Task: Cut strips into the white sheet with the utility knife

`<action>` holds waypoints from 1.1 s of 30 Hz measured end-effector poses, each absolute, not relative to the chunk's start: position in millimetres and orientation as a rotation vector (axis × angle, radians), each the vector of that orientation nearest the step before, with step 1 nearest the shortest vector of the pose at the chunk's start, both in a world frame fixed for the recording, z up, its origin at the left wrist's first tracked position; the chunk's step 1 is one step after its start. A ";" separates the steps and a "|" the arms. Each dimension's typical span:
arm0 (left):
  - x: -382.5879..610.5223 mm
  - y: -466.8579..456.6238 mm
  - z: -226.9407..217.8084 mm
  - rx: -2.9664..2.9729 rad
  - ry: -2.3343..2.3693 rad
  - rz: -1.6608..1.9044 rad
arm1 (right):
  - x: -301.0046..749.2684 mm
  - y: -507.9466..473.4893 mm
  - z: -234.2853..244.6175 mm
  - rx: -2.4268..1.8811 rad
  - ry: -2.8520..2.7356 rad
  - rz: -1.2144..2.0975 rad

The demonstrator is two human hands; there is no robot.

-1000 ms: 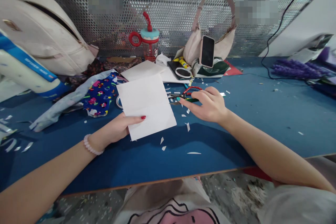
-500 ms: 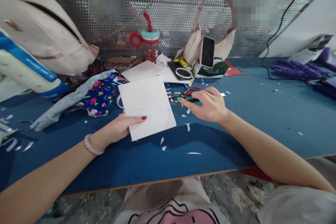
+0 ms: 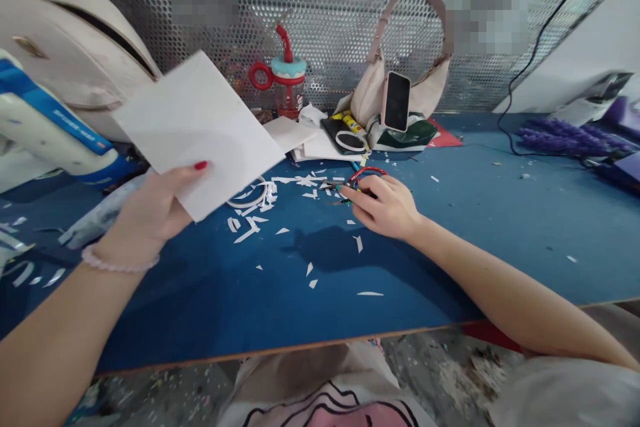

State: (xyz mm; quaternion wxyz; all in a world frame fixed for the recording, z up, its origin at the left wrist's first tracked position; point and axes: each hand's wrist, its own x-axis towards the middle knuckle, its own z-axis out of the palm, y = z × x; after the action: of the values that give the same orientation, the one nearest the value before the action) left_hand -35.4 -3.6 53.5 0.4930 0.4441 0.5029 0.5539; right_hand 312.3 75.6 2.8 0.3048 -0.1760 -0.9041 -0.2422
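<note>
My left hand (image 3: 150,207) grips a blank white sheet of paper (image 3: 220,127) by its lower left edge, thumb on top and the other fingers behind. The sheet is tilted and raised above the left side of the table. Low over the middle of the table, my right hand (image 3: 387,205) is closed around the handles of a pair of scissors (image 3: 369,171) with a red loop. The scissor blades point left and stand apart, and part of the handles is hidden by my fingers. White paper scraps (image 3: 253,217) lie to the left of the blades, around a white ring (image 3: 245,199).
On the blue table (image 3: 500,233), a red-handled cup (image 3: 289,80), a handbag (image 3: 367,90) and a phone (image 3: 397,101) stand at the back. A backpack (image 3: 65,47) and a blue-and-white pack (image 3: 55,123) stand left. Purple flowers (image 3: 570,137) lie right.
My left hand has moved left and up with the paper, turning it and uncovering the scraps and ring. My right hand has shifted slightly left, and the scissor blades are wider apart.
</note>
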 end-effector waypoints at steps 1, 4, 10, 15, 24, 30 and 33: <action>-41.8 -1.8 59.2 1.095 1.223 1.413 | 309.2 75.0 0.0 -0.473 -2.431 -0.609; -57.0 0.8 67.1 1.136 1.245 1.460 | 297.8 72.6 -7.3 -0.468 -2.557 -0.506; -76.0 -0.4 57.1 1.123 1.331 1.348 | 257.8 69.0 -6.8 -0.416 -2.771 -0.324; -80.2 0.5 53.9 1.136 1.318 1.343 | 194.6 78.7 4.3 -0.447 -2.873 -0.228; -78.0 -6.0 52.7 1.234 1.284 1.323 | 127.4 95.7 8.9 -0.526 -2.923 -0.191; -78.0 -6.6 48.6 1.387 1.271 1.235 | 174.4 77.3 23.0 -0.410 -2.898 -0.284; -76.6 -4.5 42.6 1.492 1.241 1.052 | 217.5 59.0 18.9 -0.313 -2.907 -0.320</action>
State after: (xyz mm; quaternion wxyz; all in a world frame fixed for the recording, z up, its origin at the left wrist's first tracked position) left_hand -76.6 -4.5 42.6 0.4504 0.6033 0.5020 0.4256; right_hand 217.5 59.0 18.9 0.1002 -0.1058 -0.9834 -0.1082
